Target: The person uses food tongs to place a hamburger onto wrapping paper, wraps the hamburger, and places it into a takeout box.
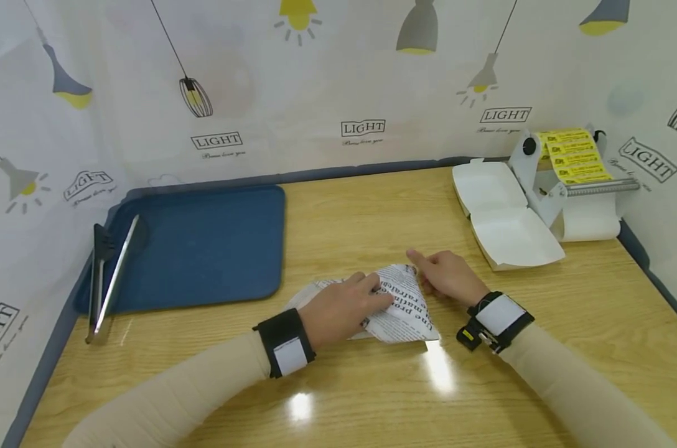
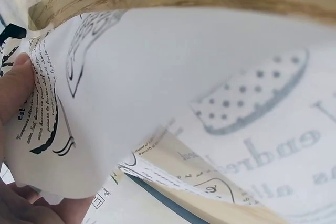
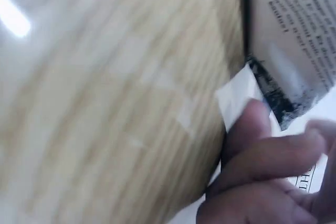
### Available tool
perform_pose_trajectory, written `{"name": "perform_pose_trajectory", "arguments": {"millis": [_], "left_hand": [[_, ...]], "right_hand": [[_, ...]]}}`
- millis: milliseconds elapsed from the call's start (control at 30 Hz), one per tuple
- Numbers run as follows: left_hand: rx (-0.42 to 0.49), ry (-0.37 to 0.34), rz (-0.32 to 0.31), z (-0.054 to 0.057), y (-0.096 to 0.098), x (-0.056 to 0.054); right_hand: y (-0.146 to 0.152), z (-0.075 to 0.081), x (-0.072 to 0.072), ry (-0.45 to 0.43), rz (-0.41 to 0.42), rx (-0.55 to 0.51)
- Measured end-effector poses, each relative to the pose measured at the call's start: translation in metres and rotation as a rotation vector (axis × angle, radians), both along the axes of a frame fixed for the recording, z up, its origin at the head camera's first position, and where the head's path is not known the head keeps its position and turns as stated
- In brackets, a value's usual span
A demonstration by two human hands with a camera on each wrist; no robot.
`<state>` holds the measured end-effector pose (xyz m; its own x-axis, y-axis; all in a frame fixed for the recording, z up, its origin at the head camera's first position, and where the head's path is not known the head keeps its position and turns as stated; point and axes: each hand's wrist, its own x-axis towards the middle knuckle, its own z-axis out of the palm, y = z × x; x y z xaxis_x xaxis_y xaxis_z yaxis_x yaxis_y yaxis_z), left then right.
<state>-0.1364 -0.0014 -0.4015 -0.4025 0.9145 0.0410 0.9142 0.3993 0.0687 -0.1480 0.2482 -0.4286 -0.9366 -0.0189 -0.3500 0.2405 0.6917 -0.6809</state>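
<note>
A folded sheet of newspaper-print wrapping paper [image 1: 402,305] lies on the table between the two hands. From the left, the left hand [image 1: 338,311] grips it, with the fingers over its top. In the left wrist view, the thumb [image 2: 16,85] presses on the printed side of the paper [image 2: 142,98] and fingers curl at its lower edge. At the paper's right end is the right hand [image 1: 450,277], its thumb sticking out apart from the paper. The right wrist view shows its fingertips [image 3: 257,114] right at a white paper corner [image 3: 239,95]. What lies inside the paper is hidden.
A blue tray [image 1: 215,249] stands at the back left, with metal tongs [image 1: 114,274] across its left edge. At the back right an opened white food box [image 1: 514,239] sits beside a label dispenser [image 1: 576,180] with yellow labels. Printed cloth [image 1: 294,87] hangs behind the table.
</note>
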Motion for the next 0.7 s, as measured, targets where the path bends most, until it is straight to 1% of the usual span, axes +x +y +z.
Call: {"name": "perform_pose_trajectory", "arguments": {"millis": [67,200,267,367,433,500,567,600,633,700], "left_hand": [[-0.003,-0.006,0.0,0.0,0.0,0.0],[-0.004,0.007,-0.01,-0.001,0.0,0.0],[-0.002,0.022,-0.016,-0.002,0.0,0.0],[-0.001,0.035,-0.015,-0.003,0.0,0.0],[-0.001,0.04,-0.012,-0.003,0.0,0.0],[0.0,0.035,-0.007,-0.003,0.001,0.0],[0.0,0.035,-0.004,-0.002,0.001,0.0],[0.002,0.037,-0.004,-0.002,0.001,0.0],[0.003,0.037,-0.002,-0.002,0.0,0.0],[0.009,0.04,-0.001,-0.002,0.0,0.0]], "right_hand": [[-0.001,0.002,0.001,0.003,0.023,-0.012],[-0.005,0.004,0.001,0.087,0.079,-0.063],[-0.008,0.003,0.0,0.13,0.095,-0.089],[-0.01,0.0,-0.001,0.141,0.094,-0.117],[-0.01,-0.002,-0.001,0.158,0.105,-0.101],[-0.008,-0.003,0.0,0.192,0.135,-0.078],[-0.004,-0.001,0.004,0.226,0.191,-0.063],[0.0,0.001,0.006,0.237,0.233,-0.074],[0.004,0.003,0.008,0.232,0.282,-0.099],[0.013,0.006,0.014,0.191,0.394,-0.168]]}}
